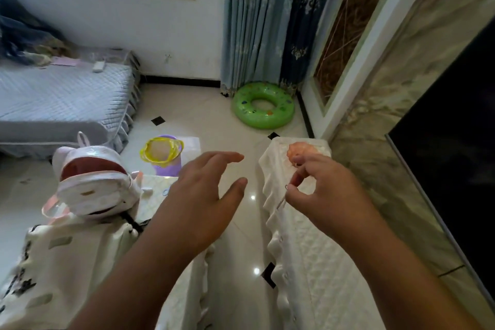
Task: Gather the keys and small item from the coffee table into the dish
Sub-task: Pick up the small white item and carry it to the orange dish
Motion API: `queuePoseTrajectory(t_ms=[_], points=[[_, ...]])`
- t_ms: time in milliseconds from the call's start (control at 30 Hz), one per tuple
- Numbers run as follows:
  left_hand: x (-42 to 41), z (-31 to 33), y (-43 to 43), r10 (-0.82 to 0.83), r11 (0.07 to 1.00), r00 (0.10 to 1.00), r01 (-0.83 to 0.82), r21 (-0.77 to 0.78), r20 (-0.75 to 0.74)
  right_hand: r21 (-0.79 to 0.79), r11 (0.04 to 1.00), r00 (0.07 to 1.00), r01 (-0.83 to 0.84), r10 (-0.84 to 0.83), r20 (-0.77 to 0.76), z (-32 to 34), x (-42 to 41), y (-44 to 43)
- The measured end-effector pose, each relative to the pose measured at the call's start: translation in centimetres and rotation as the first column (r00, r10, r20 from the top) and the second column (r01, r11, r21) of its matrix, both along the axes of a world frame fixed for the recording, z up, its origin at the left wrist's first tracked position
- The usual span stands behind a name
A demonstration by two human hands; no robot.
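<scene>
Now the right hand point(321, 195) pinches a thin item point(281, 202) slanting down-left.

Left hand point(198, 203): showing bare, with the thumbnail cut short.
Right hand point(321, 190): showing bare as well, its knuckles looking rounded.
Left forearm point(128, 276): showing bare down to the lower edge.
Right forearm point(396, 270): showing bare likewise.

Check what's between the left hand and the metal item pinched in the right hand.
Head view: only glossy floor tile and the white table cover's edge separate the left hand from the metal item the right hand pinches.
</scene>
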State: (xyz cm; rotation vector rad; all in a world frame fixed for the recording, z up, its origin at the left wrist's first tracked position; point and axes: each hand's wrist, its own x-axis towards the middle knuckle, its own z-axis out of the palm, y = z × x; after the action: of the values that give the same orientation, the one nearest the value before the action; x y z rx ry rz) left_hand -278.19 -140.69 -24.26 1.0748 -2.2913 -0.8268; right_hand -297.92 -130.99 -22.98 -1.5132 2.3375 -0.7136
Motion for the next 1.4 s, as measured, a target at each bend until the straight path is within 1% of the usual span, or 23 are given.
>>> queuePoseTrajectory(t_ms=[133, 233, 333, 467, 633, 733, 800, 867, 933, 1033, 1100, 1167, 1267, 1400], points=[[-0.9, 0.2, -3.2, -0.011, 1.0, 1.0, 0.011, 0.0, -0.018, 0.02, 1.0, 0.998, 0.002, -0.004, 0.064, -0.1, -1.3, -3.4], [-1.8, -0.2, -6.0, 0.015, 1.0, 1.0, -0.015, 0.004, 0.008, -0.026, 1.0, 0.995, -0.008, 0.01, 0.095, -0.5, -2.6, -7.1], [-2.7, -0.3, -8.9, 0.057, 0.998, 0.998, -0.056, -0.025, 0.03, -0.063, 0.998, 0.993, -0.029, 0.036, 0.115, -1.0, -3.9, -10.8], [-4.7, 0.1, -13.6, 0.106, 0.993, 0.993, -0.103, -0.057, 0.06, -0.1, 0.99, 0.981, -0.102, 0.117, 0.157, -1.5, -6.5, -16.7], [-9.7, 1.4, -19.8, 0.166, 0.982, 0.981, -0.155, -0.106, 0.101, -0.152, 0.969, 0.958, -0.197, 0.223, 0.178, -1.0, -12.2, -24.6], [-14.1, 1.8, -23.6, 0.165, 0.981, 0.979, -0.151, -0.125, 0.116, -0.184, 0.965, 0.955, -0.187, 0.223, 0.196, -0.5, -16.6, -28.7], [-16.9, 1.8, -25.6, 0.178, 0.978, 0.977, -0.162, -0.132, 0.118, -0.163, 0.969, 0.955, -0.184, 0.216, 0.202, -0.2, -19.5, -30.7], [-19.6, 1.7, -27.3, 0.178, 0.978, 0.98, -0.165, -0.13, 0.089, -0.145, 0.974, 0.955, -0.172, 0.201, 0.217, 0.2, -22.4, -32.6], [-22.2, 1.4, -28.8, 0.159, 0.982, 0.985, -0.151, -0.11, 0.073, -0.136, 0.98, 0.959, -0.149, 0.176, 0.222, 0.3, -25.0, -34.1], [-26.0, 1.2, -31.0, 0.106, 0.992, 0.991, -0.1, -0.07, 0.08, -0.15, 0.983, 0.951, -0.107, 0.145, 0.275, 0.3, -28.7, -35.4], [-29.1, 1.1, -32.8, 0.061, 0.996, 0.994, -0.056, -0.069, 0.085, -0.162, 0.983, 0.954, -0.091, 0.132, 0.268, 0.3, -31.0, -36.2], [-32.5, 1.0, -34.7, -0.002, 0.996, 0.996, 0.009, -0.083, 0.091, -0.162, 0.985, 0.97, -0.064, 0.1, 0.222, 0.2, -33.4, -37.1], [-37.8, 0.6, -37.7, -0.123, 0.987, 0.989, 0.13, -0.089, 0.081, -0.165, 0.986, 0.978, 0.006, 0.028, 0.207, 0.0, -37.2, -38.4], [-45.6, -0.9, -41.8, -0.308, 0.945, 0.946, 0.317, -0.078, 0.105, -0.157, 0.979, 0.979, 0.133, -0.104, 0.177, -1.0, -42.7, -40.0]])
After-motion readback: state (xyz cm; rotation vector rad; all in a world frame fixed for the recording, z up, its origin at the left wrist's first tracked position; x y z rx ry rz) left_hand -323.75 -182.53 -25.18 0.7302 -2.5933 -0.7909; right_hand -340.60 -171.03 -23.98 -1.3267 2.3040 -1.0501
